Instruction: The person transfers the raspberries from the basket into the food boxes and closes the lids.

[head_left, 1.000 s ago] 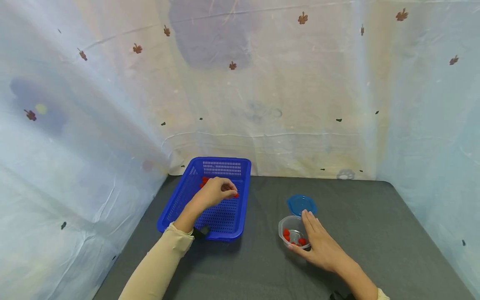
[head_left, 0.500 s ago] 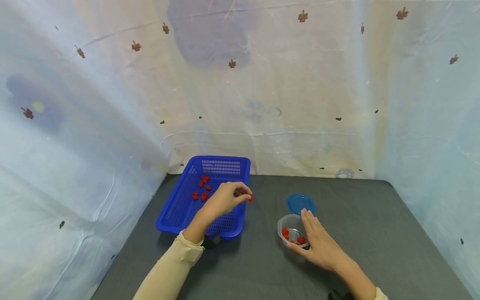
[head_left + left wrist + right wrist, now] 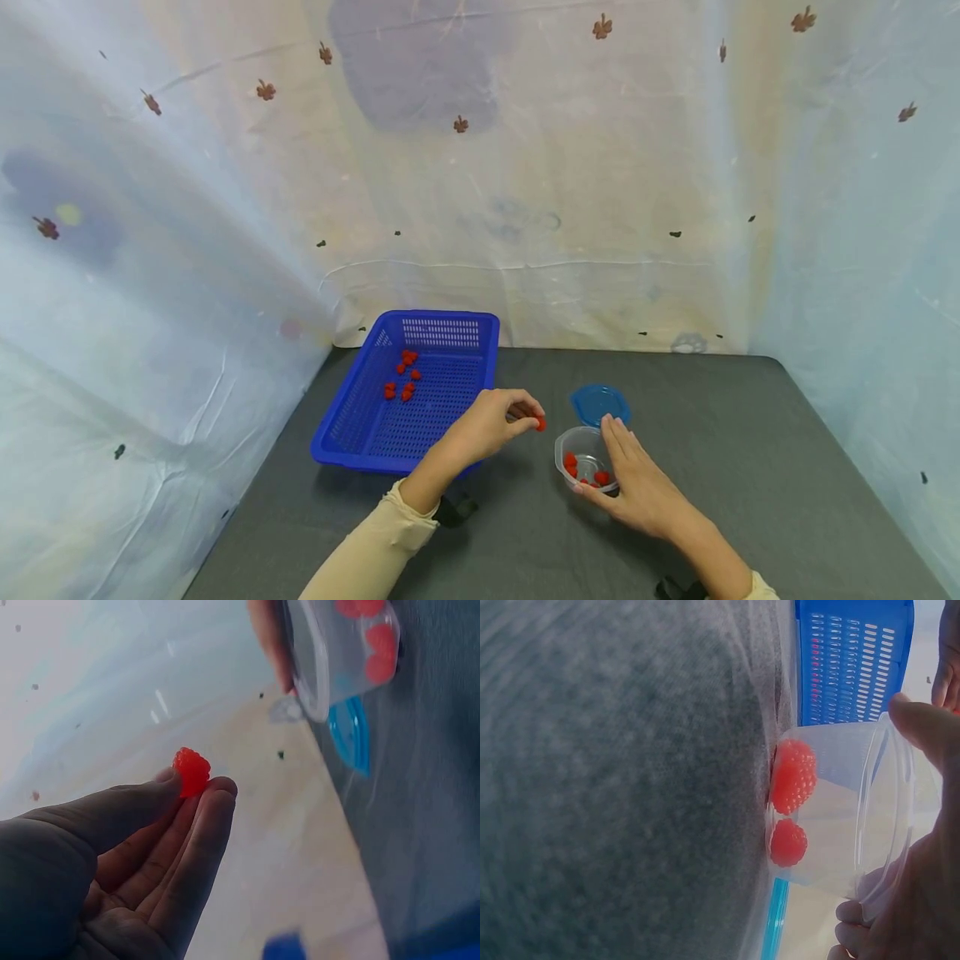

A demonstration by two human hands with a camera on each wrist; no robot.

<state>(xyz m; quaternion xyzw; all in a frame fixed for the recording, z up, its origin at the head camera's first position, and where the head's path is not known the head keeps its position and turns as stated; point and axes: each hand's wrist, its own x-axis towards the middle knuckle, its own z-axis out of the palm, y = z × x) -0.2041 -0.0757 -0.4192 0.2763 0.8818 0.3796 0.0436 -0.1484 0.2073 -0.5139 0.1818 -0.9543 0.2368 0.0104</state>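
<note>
My left hand (image 3: 491,423) pinches one red raspberry (image 3: 192,772) between thumb and fingertips. It is held above the table, between the blue basket and a small clear plastic container (image 3: 836,806). On the right, my right hand (image 3: 637,492) holds that container by its rim, thumb on the near side and fingers on the far side. The container stands upright and uncovered, with several raspberries (image 3: 602,477) on its bottom. Its blue lid (image 3: 600,402) lies on the table just behind it.
The blue perforated basket (image 3: 450,375) stands at the table's back left, with several raspberries (image 3: 408,358) towards its left side. Dark grey cloth covers the table (image 3: 712,433). A pale patterned curtain (image 3: 540,183) hangs behind and along both sides.
My left hand has come out of the basket with the raspberry and moved right, over the basket's rim towards the container. The right hand and container have stayed in place.
</note>
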